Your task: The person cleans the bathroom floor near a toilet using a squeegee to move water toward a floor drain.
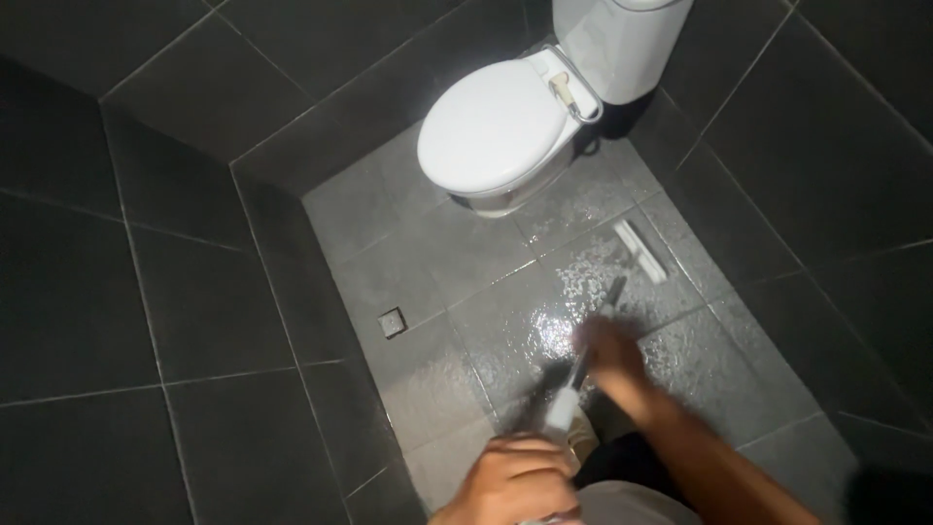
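Both my hands grip a long grey handle [581, 367] that slants down to the wet floor. My left hand [517, 478] is closed around its near, upper end at the bottom of the view. Further down the shaft, my right hand [609, 352] holds it and looks blurred. The handle's far end [616, 290] reaches the floor next to a white rectangular head [640, 251] lying on the tiles. Whether that head is joined to the handle is unclear.
A white toilet [498, 131] with its lid down stands at the far end, its cistern [622, 44] behind. Grey floor tiles [680, 360] are wet and foamy. A small square floor drain [392, 322] sits at the left. Dark tiled walls [146, 292] enclose both sides.
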